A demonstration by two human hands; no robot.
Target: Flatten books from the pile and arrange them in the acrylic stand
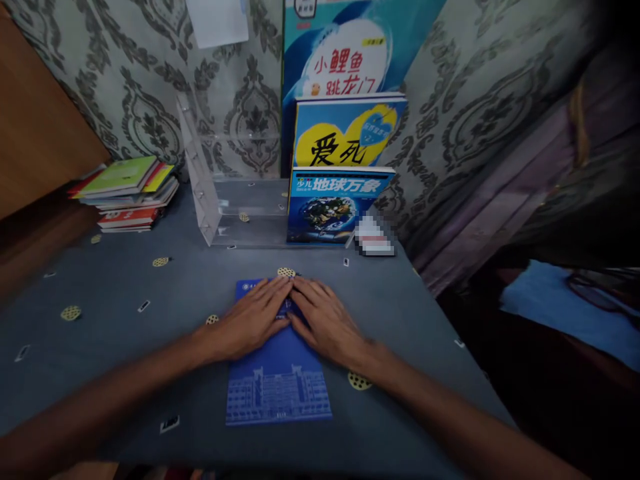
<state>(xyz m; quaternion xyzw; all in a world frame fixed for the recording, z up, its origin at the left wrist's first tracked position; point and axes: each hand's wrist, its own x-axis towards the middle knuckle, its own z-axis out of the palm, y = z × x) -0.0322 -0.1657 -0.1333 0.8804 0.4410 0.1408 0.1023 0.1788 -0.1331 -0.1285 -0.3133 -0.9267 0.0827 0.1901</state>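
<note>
The thin blue book (pixel 279 383) lies flat on the table, right in front of you, close to the near edge. Its cover is smooth and shows a pale drawing of a big building at the bottom.

Both of your hands lie flat on the top half of the book. Your left hand (pixel 250 320) and your right hand (pixel 325 323) are spread wide and hold nothing. The fingers are straight, and the fingertips meet near the top edge of the book.

The book rests on a soft grey-blue tablecloth (pixel 125 347). The cloth has little round yellow dots (pixel 359 381) printed on it. One dot sits at 5 o'clock from the book, just beside your right wrist.

At 12 o'clock from the book stands a clear plastic book stand (pixel 200 187) with a see-through side wall. Three shiny books stand up in it like steps. The front one shows the Earth (pixel 335 203). Behind it is a blue book with a yellow heart (pixel 345 133). The tallest book (pixel 345 53) is at the back, blue and white with red letters. A small thing (pixel 374 237) lies just beside the stand at 1 o'clock, too blurred to tell.

At 10 o'clock, well apart from your hands, is a messy stack of thin books (pixel 127 193) with a green one on top. Past that is a brown wooden board (pixel 35 133).

The wall has grey wallpaper (pixel 150 100) with curly leaf shapes. A white sheet of paper (pixel 217 20) hangs on it at 12 o'clock. At 2 o'clock hangs a dark, folded curtain (pixel 500 200).
</note>
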